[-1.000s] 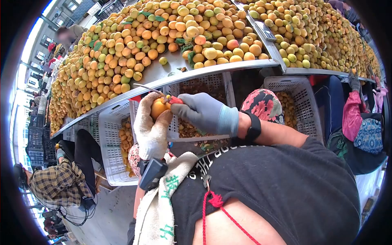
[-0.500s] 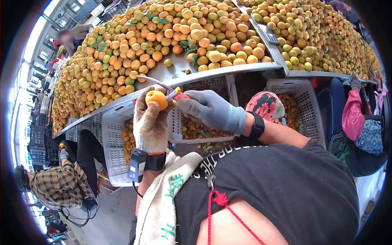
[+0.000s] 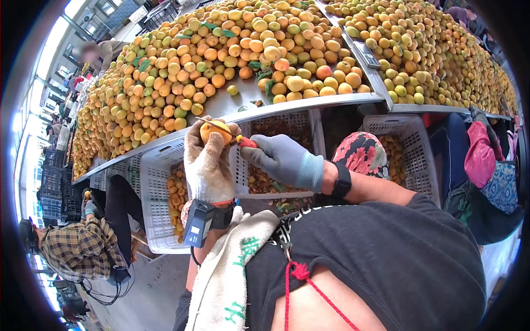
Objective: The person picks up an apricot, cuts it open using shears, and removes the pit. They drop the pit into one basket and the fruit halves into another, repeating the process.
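My left hand (image 3: pixel 210 168), in a stained white knit glove, has its fingers wrapped round an orange apricot (image 3: pixel 208 132). My right hand (image 3: pixel 281 157) wears a grey-coated glove with a light blue cuff. It grips a knife (image 3: pixel 246 143) by its red handle. The knife's thin blade lies across the apricot's upper side, its tip pointing to the upper left. Both hands are close together just in front of the sorting table's metal edge (image 3: pixel 298 105). Below them is a white crate (image 3: pixel 238 171) with cut scraps and leaves in it.
Apricots (image 3: pixel 182 71) are heaped over the table, with a second heap (image 3: pixel 430 49) beyond a metal divider. A crate (image 3: pixel 152 220) of apricot pieces stands at left, another (image 3: pixel 425 149) at right. A person in a plaid shirt (image 3: pixel 83 248) sits at left; other people are nearby.
The knife has swung down from above the apricot to lie across it. The apricot has turned in my left hand, and my right hand has moved slightly down.
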